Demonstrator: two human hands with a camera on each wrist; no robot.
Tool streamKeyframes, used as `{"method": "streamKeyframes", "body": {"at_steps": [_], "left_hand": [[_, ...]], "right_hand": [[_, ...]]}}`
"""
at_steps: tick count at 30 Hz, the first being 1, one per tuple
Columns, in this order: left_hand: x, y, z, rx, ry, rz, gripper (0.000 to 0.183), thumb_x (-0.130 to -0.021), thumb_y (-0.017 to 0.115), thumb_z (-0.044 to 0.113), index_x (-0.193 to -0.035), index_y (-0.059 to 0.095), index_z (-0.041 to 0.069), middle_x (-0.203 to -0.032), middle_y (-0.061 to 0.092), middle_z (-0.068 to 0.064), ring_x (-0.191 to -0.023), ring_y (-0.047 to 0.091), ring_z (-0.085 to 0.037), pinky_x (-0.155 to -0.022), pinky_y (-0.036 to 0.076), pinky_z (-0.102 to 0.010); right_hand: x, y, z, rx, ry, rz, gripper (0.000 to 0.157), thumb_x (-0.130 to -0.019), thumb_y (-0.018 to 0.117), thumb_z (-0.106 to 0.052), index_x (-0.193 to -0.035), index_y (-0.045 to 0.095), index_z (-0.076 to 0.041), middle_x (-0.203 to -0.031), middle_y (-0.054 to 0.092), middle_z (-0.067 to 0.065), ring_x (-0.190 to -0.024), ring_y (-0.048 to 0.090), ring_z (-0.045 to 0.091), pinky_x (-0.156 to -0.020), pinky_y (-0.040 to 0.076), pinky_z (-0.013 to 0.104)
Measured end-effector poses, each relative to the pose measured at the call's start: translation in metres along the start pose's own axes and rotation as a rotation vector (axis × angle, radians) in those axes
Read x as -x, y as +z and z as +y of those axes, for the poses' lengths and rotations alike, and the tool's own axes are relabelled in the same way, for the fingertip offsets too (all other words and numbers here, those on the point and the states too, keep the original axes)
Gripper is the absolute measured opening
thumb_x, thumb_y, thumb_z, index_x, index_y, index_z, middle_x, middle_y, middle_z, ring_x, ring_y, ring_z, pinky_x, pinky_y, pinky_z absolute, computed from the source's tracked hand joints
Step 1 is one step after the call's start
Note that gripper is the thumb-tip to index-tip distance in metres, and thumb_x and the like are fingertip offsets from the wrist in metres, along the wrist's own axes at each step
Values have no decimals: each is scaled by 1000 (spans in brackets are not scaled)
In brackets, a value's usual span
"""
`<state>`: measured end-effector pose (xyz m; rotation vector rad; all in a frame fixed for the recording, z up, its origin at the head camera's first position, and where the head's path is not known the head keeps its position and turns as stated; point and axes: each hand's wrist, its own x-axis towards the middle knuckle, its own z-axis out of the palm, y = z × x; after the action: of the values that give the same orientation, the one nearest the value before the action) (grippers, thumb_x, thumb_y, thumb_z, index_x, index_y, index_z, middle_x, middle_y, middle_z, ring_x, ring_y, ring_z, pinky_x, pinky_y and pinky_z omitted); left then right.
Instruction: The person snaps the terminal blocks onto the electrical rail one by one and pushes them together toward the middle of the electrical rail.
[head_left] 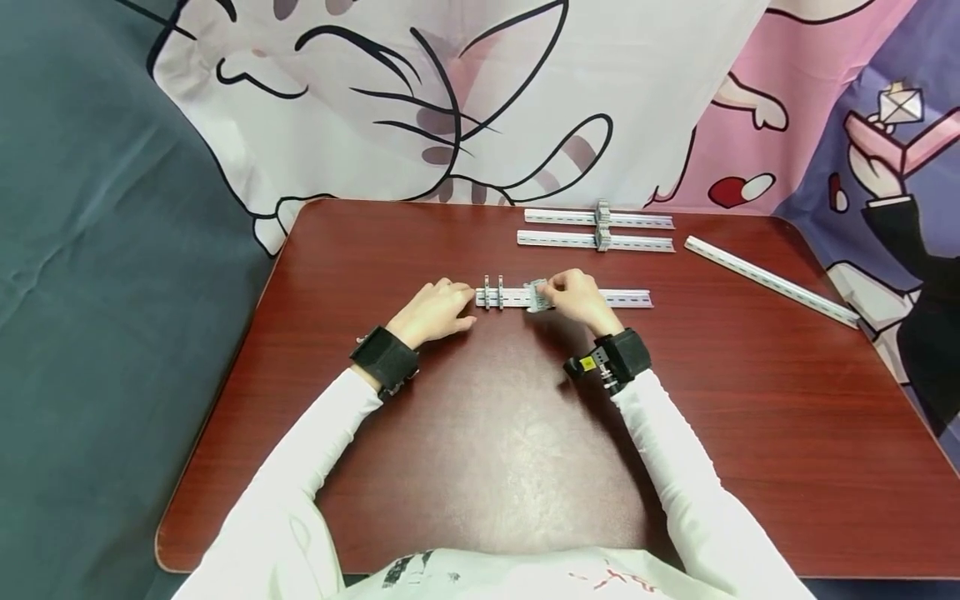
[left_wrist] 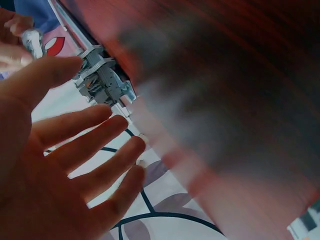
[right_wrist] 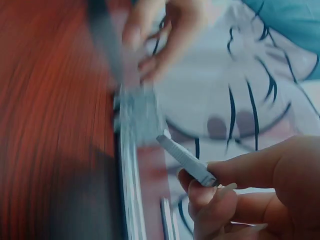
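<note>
A slotted metal DIN rail (head_left: 630,298) lies across the middle of the table, with two thin upright grey pieces (head_left: 493,293) on its left part. My left hand (head_left: 435,312) is beside the rail's left end, fingers loosely extended and holding nothing; the left wrist view shows them spread below the mounted pieces (left_wrist: 102,77). Between thumb and fingertips, my right hand (head_left: 581,296) pinches a slim grey terminal block (right_wrist: 187,160). In the head view that block overlaps the rail, to the right of the two upright pieces. Motion blurs the mounted pieces in the right wrist view.
Toward the table's back edge, two parallel rails (head_left: 558,239) carry grey blocks (head_left: 602,237) near their middles. Another bare rail (head_left: 772,282) lies slanted at the right. Behind the wooden table (head_left: 480,467) hangs a printed cloth (head_left: 645,75).
</note>
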<state>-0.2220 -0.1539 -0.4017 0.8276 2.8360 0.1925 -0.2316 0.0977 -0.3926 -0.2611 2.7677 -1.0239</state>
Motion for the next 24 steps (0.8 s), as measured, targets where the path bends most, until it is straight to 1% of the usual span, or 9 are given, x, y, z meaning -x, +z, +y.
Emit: {"method": "streamKeyframes", "body": {"at_steps": [2,3,5,7,12,15,18,24], "left_hand": [[-3,2,1,13,-9,-64,51,-95,59,32,-137,52,4,-144,50,-14,-129,46,-35,-103,40,-52],[-4,2,1,18,-9,-91,53,-96,58,33,-140,49,4,-147,46,-14,-133,42,-36,-106,37,-53],[-6,4,2,22,-9,-132,57,-97,56,34,-144,44,4,-153,39,-15,-139,35,-37,-110,32,-56],[-8,5,3,20,-4,-156,58,-97,55,34,-146,42,4,-155,35,-15,-141,31,-37,-111,30,-57],[-9,6,3,19,1,-188,61,-98,54,34,-148,38,3,-157,31,-16,-143,26,-37,-111,29,-56],[-10,7,2,21,0,-204,62,-98,53,35,-149,36,3,-157,29,-16,-145,24,-36,-112,28,-56],[-11,8,3,22,7,-212,62,-99,53,35,-149,35,2,-158,29,-16,-145,23,-36,-112,28,-56],[-12,11,1,24,20,-210,62,-98,53,35,-148,37,2,-157,29,-17,-145,24,-37,-111,28,-56]], "right_hand": [[2,-10,14,54,17,25,38,-95,56,-27,-61,52,-12,-60,43,-5,-65,43,17,-61,34,28],[3,-16,21,76,26,35,38,-95,56,-26,-61,51,-11,-59,42,-4,-65,42,17,-60,33,29],[5,-26,35,122,44,56,35,-93,55,-23,-61,53,-10,-59,43,-5,-64,43,17,-59,34,28],[7,-36,47,155,66,70,35,-92,54,-20,-59,50,-10,-57,40,-5,-61,41,17,-57,32,29],[12,-54,70,217,110,88,36,-88,52,-15,-54,41,-14,-54,33,-6,-56,37,15,-52,29,28],[14,-61,79,237,121,88,33,-88,53,-14,-55,45,-12,-55,37,-5,-56,39,15,-52,30,28],[15,-66,83,254,128,85,31,-87,53,-13,-56,47,-10,-55,38,-4,-56,39,16,-51,30,28],[11,-69,82,312,153,76,31,-84,56,-14,-54,46,-12,-55,38,-5,-56,39,16,-51,30,29]]}}
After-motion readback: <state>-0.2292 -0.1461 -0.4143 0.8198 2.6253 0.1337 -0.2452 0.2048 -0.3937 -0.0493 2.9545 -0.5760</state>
